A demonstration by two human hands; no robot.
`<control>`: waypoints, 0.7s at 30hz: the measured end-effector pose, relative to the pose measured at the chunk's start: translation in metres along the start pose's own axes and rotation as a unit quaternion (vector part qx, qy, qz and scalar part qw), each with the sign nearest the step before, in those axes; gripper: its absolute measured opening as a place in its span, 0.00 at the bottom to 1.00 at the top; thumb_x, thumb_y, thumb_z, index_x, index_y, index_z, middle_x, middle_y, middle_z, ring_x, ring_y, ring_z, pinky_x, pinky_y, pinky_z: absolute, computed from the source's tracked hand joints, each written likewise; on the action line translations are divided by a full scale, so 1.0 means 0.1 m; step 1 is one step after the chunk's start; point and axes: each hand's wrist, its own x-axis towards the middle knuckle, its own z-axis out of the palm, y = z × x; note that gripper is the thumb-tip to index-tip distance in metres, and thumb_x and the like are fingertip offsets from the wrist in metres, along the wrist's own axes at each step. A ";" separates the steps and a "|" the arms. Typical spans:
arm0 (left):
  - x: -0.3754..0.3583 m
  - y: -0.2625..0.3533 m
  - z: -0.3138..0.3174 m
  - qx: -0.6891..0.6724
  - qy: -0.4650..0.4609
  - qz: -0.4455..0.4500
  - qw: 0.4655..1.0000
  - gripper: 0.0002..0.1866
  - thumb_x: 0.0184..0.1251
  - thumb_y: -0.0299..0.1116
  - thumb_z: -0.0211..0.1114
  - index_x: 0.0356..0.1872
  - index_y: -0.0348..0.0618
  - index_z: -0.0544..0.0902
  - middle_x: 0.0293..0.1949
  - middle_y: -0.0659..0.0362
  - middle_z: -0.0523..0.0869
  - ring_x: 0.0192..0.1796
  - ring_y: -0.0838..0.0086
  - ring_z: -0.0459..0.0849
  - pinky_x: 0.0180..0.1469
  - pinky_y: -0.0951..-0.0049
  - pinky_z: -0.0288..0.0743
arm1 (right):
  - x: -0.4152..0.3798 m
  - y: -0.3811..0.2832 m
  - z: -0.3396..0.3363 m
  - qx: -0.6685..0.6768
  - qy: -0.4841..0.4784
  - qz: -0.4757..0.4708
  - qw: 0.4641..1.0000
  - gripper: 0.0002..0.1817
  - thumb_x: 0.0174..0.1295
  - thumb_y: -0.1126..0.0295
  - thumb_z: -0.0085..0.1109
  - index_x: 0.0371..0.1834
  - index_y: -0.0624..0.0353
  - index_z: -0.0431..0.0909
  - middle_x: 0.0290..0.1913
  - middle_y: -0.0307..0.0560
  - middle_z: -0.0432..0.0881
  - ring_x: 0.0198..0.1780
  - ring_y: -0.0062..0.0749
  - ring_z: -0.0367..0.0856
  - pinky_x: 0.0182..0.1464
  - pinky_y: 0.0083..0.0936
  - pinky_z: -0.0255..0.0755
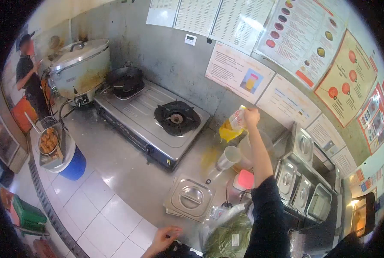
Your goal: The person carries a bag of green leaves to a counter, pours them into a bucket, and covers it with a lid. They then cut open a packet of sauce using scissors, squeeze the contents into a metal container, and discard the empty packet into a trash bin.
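Observation:
My right hand (251,117) grips the top of a soft plastic pouch of yellow liquid (231,127), printed with red lettering; it looks like a cooking oil pouch. It hangs above the steel counter, behind a clear measuring cup (228,158) and beside a large translucent container (248,150). My right forearm partly hides that container. Low in the view, my left hand (164,239) is near the counter's front edge, fingers loosely curled and apart, with nothing visible in them. Steel lids (191,195) lie stacked on the counter between my hands.
A two-burner gas stove (151,116) carries a black wok (125,81). Beyond is a large rice cooker (81,69). Fried pieces fill a strainer (48,141) over a bucket at left. Lidded steel pans (303,191) and a pink-lidded container (244,179) stand right. Another person (28,81) stands far left.

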 end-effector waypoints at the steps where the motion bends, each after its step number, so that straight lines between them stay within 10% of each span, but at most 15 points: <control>1: -0.01 -0.02 -0.03 -0.010 0.014 0.011 1.000 0.10 0.59 0.28 0.60 0.42 0.39 0.80 0.41 0.56 0.83 0.42 0.73 0.80 0.44 0.75 0.72 | -0.03 -0.01 0.02 0.000 -0.003 -0.001 1.000 0.13 0.40 0.64 0.55 0.26 0.59 0.82 0.29 0.58 0.81 0.36 0.47 0.82 0.41 0.37 0.74; 9: 0.11 -0.12 -0.04 0.025 -0.012 -0.018 0.999 0.11 0.58 0.29 0.61 0.43 0.39 0.80 0.42 0.55 0.83 0.43 0.72 0.80 0.47 0.73 0.71 | 0.02 0.44 0.24 -0.251 -0.109 0.029 0.961 0.11 0.49 0.67 0.55 0.35 0.56 0.79 0.40 0.53 0.80 0.42 0.51 0.80 0.43 0.40 0.74; 16: 0.36 0.05 0.37 0.018 -0.209 -0.028 0.977 0.12 0.59 0.29 0.61 0.44 0.39 0.79 0.43 0.54 0.81 0.48 0.72 0.78 0.50 0.73 0.69 | -0.52 0.04 -0.96 -0.062 -0.087 -0.213 0.971 0.22 0.46 0.74 0.57 0.48 0.52 0.73 0.50 0.52 0.72 0.54 0.49 0.69 0.53 0.36 0.67; 21: 0.54 0.20 0.93 0.032 -0.348 0.064 0.935 0.14 0.58 0.29 0.61 0.47 0.41 0.77 0.47 0.52 0.79 0.51 0.65 0.77 0.53 0.70 0.67 | -2.01 0.29 -2.43 0.093 -0.218 -0.207 0.949 0.24 0.44 0.77 0.61 0.48 0.57 0.73 0.51 0.52 0.71 0.54 0.46 0.69 0.56 0.34 0.63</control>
